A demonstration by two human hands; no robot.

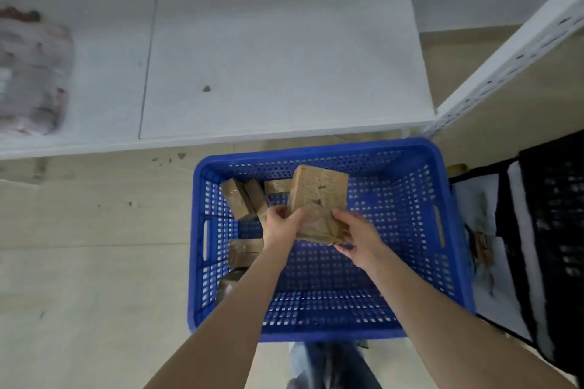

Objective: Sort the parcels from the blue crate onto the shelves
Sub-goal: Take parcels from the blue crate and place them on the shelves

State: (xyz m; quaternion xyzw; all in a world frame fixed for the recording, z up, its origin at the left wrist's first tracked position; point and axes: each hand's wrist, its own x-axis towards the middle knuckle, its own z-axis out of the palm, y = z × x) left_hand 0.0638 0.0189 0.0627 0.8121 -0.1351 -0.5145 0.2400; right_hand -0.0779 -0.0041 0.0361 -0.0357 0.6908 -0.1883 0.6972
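A blue perforated crate stands on the floor below me. Above its middle I hold a brown taped parcel, tilted on end. My left hand grips its lower left edge and my right hand grips its lower right corner. Several smaller brown parcels lie along the crate's left and far side, and one more parcel sits by the left wall. A white shelf spreads out just beyond the crate.
A blurred plastic-wrapped bundle lies on the shelf's far left. A white perforated shelf upright rises at the right. A black crate and a white sheet with scraps sit right of the blue crate. Beige floor lies to the left.
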